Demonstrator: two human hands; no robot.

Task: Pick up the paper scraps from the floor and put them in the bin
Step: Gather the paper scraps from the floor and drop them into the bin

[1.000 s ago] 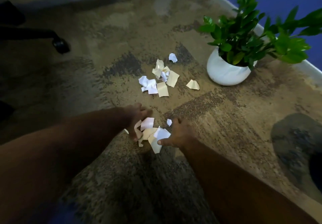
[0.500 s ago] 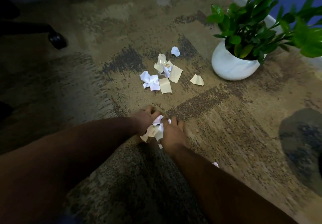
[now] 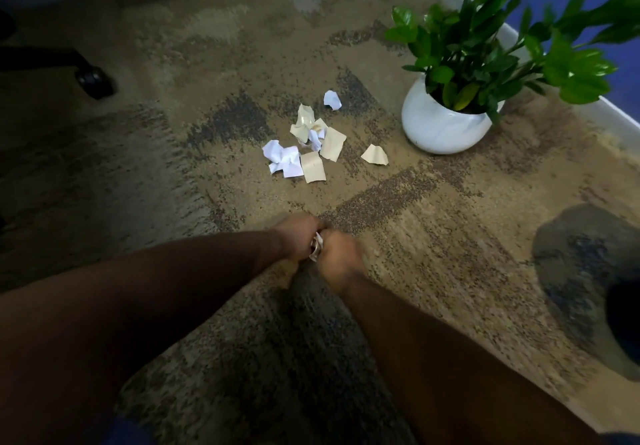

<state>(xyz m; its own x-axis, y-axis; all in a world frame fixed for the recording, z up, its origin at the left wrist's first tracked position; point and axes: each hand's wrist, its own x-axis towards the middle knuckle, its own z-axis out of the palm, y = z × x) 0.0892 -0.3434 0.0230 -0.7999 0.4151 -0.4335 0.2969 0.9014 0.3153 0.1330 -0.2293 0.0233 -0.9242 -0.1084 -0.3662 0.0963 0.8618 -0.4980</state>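
Observation:
My left hand and my right hand are pressed together low over the carpet, closed around a bunch of paper scraps; only a sliver of white shows between them. Farther away lies a pile of white and cream scraps. One cream scrap sits apart to its right and a white one just behind it. No bin is in view.
A white pot with a leafy green plant stands right of the pile by the blue wall's baseboard. A black chair caster is at far left. A dark shape sits at the right edge.
My hands have closed together, gathering the loose scraps that lay spread between them into one hidden bunch. The far pile has not moved.

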